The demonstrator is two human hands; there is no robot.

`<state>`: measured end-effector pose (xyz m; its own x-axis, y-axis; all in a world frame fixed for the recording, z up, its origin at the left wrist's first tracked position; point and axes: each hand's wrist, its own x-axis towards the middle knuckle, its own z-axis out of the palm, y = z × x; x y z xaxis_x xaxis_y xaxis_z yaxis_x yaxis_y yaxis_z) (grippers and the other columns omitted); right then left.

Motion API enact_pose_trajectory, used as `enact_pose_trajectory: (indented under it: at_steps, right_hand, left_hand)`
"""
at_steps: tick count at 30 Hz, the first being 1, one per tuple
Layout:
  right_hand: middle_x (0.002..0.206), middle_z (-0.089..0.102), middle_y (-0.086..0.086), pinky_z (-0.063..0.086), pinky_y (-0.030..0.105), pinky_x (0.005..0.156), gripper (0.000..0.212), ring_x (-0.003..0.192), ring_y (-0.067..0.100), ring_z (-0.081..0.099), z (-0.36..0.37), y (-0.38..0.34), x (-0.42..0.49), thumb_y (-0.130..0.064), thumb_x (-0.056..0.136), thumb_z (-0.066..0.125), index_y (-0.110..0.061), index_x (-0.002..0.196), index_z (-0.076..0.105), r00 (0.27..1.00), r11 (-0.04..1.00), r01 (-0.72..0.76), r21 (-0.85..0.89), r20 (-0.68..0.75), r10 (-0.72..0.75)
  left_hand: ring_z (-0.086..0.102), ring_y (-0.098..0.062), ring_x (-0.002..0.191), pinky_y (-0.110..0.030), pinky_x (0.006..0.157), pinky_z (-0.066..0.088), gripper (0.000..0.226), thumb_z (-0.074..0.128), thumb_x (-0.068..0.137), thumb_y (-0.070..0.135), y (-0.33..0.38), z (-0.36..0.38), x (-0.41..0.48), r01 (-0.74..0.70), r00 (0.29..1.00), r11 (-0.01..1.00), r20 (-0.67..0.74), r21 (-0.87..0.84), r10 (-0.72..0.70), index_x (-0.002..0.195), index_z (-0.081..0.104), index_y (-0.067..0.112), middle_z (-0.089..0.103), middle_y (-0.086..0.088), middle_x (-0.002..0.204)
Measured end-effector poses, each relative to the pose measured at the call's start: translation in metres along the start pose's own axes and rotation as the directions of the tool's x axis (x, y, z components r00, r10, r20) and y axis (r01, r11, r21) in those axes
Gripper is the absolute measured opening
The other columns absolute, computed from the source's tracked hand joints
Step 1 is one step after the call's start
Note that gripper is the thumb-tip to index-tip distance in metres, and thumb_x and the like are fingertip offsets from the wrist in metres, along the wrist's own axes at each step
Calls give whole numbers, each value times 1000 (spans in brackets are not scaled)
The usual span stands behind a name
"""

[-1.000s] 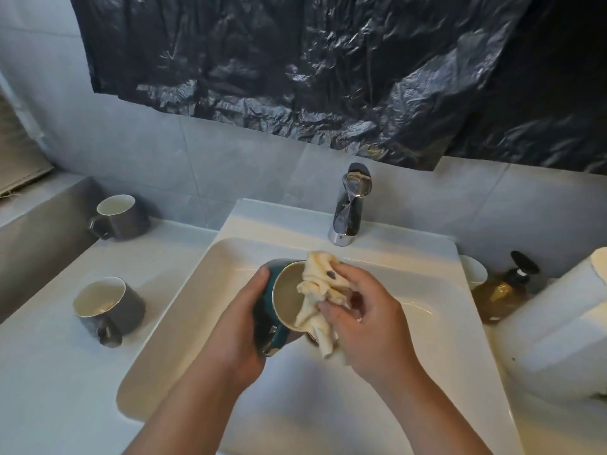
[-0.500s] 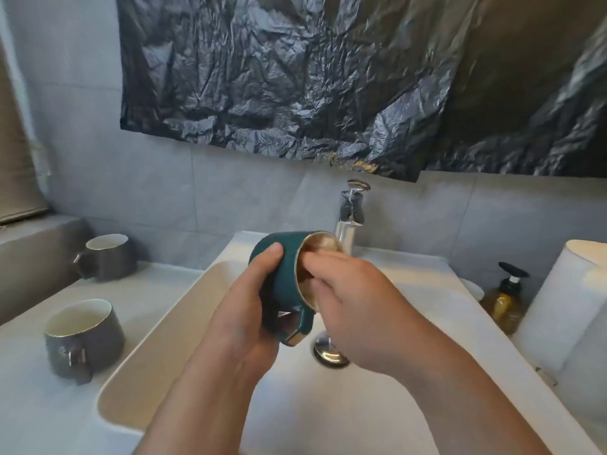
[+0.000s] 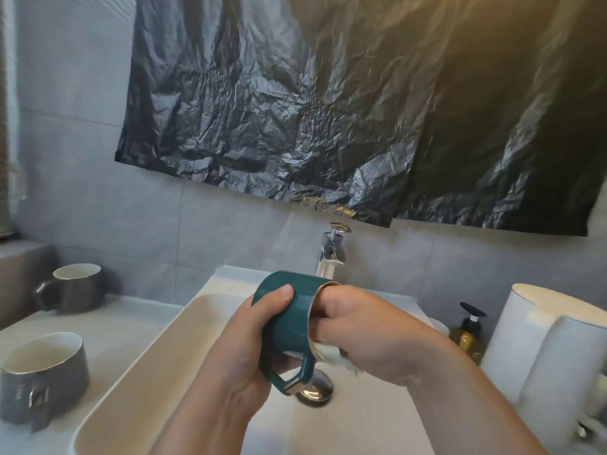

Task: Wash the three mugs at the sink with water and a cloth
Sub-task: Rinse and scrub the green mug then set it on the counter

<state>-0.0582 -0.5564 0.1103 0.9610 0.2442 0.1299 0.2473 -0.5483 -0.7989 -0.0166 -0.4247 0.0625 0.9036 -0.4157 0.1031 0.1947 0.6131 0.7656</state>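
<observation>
Over the white sink (image 3: pixel 157 349), my left hand (image 3: pixel 249 349) grips a teal mug (image 3: pixel 289 320) lying on its side, handle pointing down. My right hand (image 3: pixel 368 333) has its fingers pushed into the mug's mouth with a cream cloth (image 3: pixel 331 354), of which only a corner shows below the rim. Two grey mugs stand upright on the counter at the left: one near (image 3: pixel 42 379) and one farther back (image 3: pixel 72 287) by the wall.
A chrome tap (image 3: pixel 331 254) rises behind the mug, and no water can be seen running. The chrome drain (image 3: pixel 315 390) lies below the mug. A soap pump bottle (image 3: pixel 468 333) and white containers (image 3: pixel 542 349) stand at the right. Black plastic sheeting (image 3: pixel 328 103) hangs on the wall.
The mug has been lifted and turned with its mouth to the right. My right hand has gone from wiping the rim to pushing the cloth inside. The view has tilted upward.
</observation>
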Motion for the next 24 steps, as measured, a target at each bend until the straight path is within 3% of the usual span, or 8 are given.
enact_pose_trajectory:
  at_steps: [2, 5, 8, 11, 15, 18, 21, 24]
  right_hand:
    - [119, 71, 14, 43, 58, 107, 36, 118, 36, 63, 0, 13, -5, 3, 90, 50, -12, 116, 69, 999, 989, 15, 147, -39, -9]
    - [117, 73, 4, 46, 50, 106, 38, 115, 23, 66, 4, 26, -9, -2, 91, 48, -18, 118, 69, 994, 992, 60, 115, -93, -50]
    - [113, 74, -4, 55, 35, 92, 39, 104, 11, 68, 7, 33, -14, -1, 98, 46, -25, 119, 68, 991, 993, 57, 104, -126, -44]
    - [116, 73, -8, 52, 50, 101, 41, 113, 17, 66, 11, 37, -20, -5, 100, 48, -35, 120, 67, 992, 987, 39, 154, -124, -20]
    - [125, 69, -12, 45, 46, 108, 41, 120, 11, 62, 15, 34, -25, -13, 101, 52, -44, 126, 61, 995, 974, 83, 210, -76, -69]
    - [125, 68, -7, 46, 52, 106, 40, 120, 19, 62, 17, 33, -23, -16, 100, 55, -44, 128, 59, 994, 978, 89, 188, -86, -74]
    - [127, 69, -5, 43, 48, 110, 43, 123, 18, 62, 13, 33, -25, -2, 97, 54, -29, 129, 63, 995, 963, 81, 255, -77, -63]
    - [122, 72, -6, 44, 40, 110, 41, 118, 12, 64, 4, 31, -31, 2, 95, 51, -23, 124, 66, 995, 986, 67, 155, -87, -54]
  left_hand:
    - [62, -16, 44, -21, 36, 45, 20, 67, 65, 27, 0, -1, 2, -11, 1000, 1000, -2, 18, 12, 74, 74, 11, 69, -7, 60]
    - [63, -17, 47, -22, 38, 46, 26, 67, 66, 29, -1, -1, 4, -20, 1000, 999, 3, 43, 20, 83, 73, 9, 69, -7, 63]
    - [59, -17, 39, -19, 33, 42, 20, 63, 69, 24, -1, 1, 2, -58, 998, 996, 25, 65, 56, 76, 70, 6, 65, -8, 55]
    - [65, -19, 49, -24, 39, 49, 25, 75, 61, 19, -4, -2, 1, -71, 995, 986, 87, 152, 59, 83, 73, 7, 70, -11, 66]
    - [68, -23, 59, -29, 49, 55, 35, 77, 55, 29, -9, -6, 2, -90, 975, 962, 219, 257, 33, 86, 79, 14, 72, -14, 77]
    - [69, -24, 63, -31, 49, 55, 42, 78, 53, 30, -9, -11, 6, -93, 979, 960, 202, 262, 39, 91, 78, 12, 72, -15, 82]
    - [69, -26, 64, -30, 50, 55, 51, 79, 55, 28, -7, -11, 7, -71, 986, 970, 162, 231, 34, 100, 74, 5, 72, -17, 83]
    - [67, -20, 55, -25, 43, 51, 34, 72, 64, 22, -4, -9, 5, -73, 993, 981, 109, 182, 53, 94, 72, 6, 72, -11, 72]
